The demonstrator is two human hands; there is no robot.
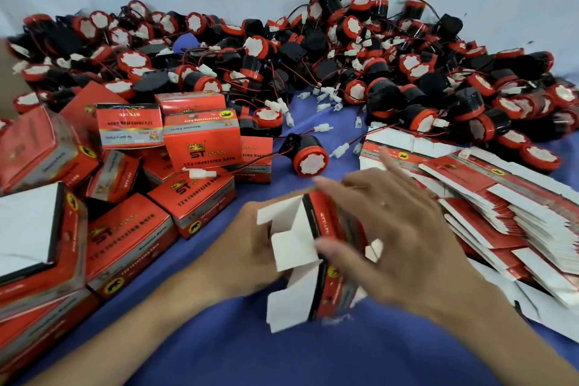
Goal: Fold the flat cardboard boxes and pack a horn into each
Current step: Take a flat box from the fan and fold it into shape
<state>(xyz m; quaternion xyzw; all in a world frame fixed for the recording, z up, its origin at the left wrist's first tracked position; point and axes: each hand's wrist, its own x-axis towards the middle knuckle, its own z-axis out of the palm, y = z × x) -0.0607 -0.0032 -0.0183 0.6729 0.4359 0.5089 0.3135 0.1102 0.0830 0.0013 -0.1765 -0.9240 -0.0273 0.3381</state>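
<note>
A partly opened red and white cardboard box (316,254) is held low in the middle, its white flaps sticking out to the left. My left hand (247,247) grips it from the left side, fingers hidden behind the flaps. My right hand (394,226) lies over the box's red face with fingers spread and blurred. A single red and black horn (308,155) with a wire and white plug lies on the blue cloth just beyond the box. A fanned stack of flat boxes (488,197) lies to the right.
A large heap of red and black horns (313,66) with tangled wires fills the back. Several closed red boxes (194,147) are piled at the left, and larger cartons (40,247) stand at the near left. A pale wall rises behind.
</note>
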